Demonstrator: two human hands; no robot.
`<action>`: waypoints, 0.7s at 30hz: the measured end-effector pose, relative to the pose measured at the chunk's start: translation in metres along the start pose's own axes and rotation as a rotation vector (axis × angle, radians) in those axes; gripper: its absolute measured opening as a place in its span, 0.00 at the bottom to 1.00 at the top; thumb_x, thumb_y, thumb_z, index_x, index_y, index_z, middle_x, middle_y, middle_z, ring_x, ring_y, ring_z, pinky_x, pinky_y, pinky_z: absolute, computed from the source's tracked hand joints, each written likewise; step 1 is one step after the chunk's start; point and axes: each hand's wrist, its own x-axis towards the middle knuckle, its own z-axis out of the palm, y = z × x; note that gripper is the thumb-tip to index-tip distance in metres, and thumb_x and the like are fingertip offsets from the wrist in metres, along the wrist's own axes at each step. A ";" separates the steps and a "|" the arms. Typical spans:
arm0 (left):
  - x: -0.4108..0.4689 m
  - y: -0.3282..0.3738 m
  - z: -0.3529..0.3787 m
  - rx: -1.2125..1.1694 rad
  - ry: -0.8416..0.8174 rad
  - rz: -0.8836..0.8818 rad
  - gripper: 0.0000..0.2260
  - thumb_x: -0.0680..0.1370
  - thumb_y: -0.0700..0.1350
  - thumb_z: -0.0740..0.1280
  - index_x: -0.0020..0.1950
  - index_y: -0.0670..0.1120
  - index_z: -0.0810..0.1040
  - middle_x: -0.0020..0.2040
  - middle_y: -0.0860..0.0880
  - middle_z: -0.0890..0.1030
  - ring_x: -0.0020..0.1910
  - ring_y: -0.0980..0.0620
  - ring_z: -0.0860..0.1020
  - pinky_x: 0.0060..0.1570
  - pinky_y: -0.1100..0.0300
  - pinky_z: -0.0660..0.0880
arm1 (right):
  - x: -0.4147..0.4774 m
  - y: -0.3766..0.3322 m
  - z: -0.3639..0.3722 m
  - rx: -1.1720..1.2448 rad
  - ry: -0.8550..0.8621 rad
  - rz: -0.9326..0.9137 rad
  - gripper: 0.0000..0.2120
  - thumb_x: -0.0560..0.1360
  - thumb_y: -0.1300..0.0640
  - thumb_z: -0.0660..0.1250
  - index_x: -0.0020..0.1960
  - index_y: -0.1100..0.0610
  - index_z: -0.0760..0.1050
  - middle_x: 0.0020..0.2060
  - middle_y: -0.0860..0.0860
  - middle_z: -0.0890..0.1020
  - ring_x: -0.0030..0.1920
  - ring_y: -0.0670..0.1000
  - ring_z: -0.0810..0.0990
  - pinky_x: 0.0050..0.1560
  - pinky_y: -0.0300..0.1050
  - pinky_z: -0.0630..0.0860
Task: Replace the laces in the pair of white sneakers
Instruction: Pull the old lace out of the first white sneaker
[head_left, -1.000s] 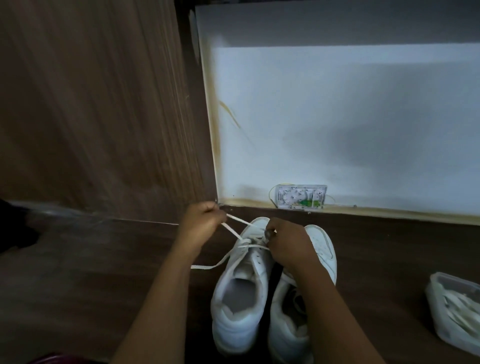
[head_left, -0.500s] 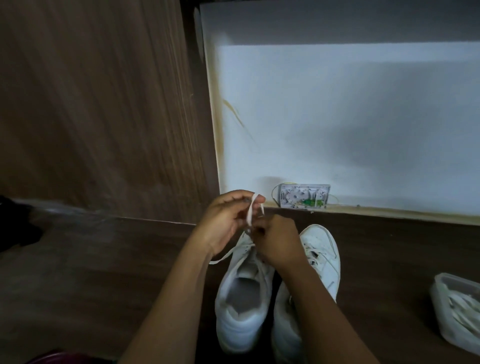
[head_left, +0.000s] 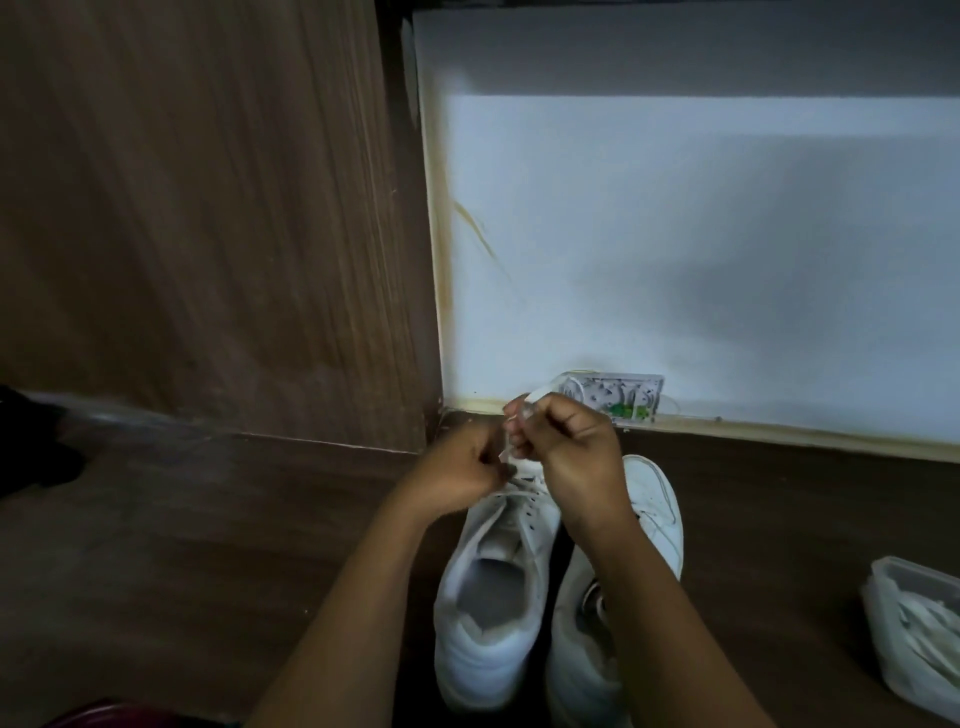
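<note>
Left sneaker (head_left: 488, 613) and right sneaker (head_left: 652, 509) sit side by side on the floor (head_left: 208, 545), toes toward the wall (head_left: 675, 260). Above the left toe, left grip (head_left: 457, 473) and right grip (head_left: 571, 447) meet, lace (head_left: 537, 394) between. Tub (head_left: 904, 571) far right; socket (head_left: 623, 397) behind.

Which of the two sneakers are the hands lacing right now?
The left sneaker: the left hand and right hand pinch its lace above its toe. The right sneaker sits beside it, partly behind the forearm.

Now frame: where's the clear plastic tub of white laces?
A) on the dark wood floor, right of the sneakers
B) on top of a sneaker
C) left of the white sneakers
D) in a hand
A: the clear plastic tub sits on the dark wood floor at the right edge, apart from the white sneakers.
</note>
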 end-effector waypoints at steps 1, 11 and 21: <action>0.000 -0.002 0.004 0.010 -0.035 -0.021 0.08 0.73 0.36 0.63 0.38 0.47 0.75 0.32 0.50 0.75 0.30 0.56 0.71 0.33 0.63 0.68 | -0.001 -0.004 0.000 0.087 0.026 -0.027 0.09 0.77 0.68 0.63 0.38 0.69 0.76 0.30 0.51 0.79 0.30 0.45 0.74 0.33 0.37 0.73; -0.013 0.057 -0.011 -0.992 0.214 0.200 0.07 0.76 0.40 0.57 0.43 0.39 0.73 0.32 0.46 0.82 0.33 0.52 0.81 0.37 0.61 0.77 | -0.005 0.010 -0.006 -0.382 -0.300 0.109 0.07 0.73 0.62 0.69 0.42 0.50 0.80 0.35 0.49 0.81 0.35 0.46 0.78 0.40 0.46 0.76; -0.014 -0.007 -0.040 0.163 0.269 -0.632 0.09 0.78 0.46 0.65 0.56 0.44 0.76 0.46 0.43 0.80 0.42 0.48 0.78 0.39 0.57 0.72 | 0.004 0.002 -0.034 -0.712 0.058 0.168 0.10 0.71 0.64 0.65 0.41 0.49 0.79 0.43 0.51 0.84 0.44 0.52 0.81 0.45 0.43 0.76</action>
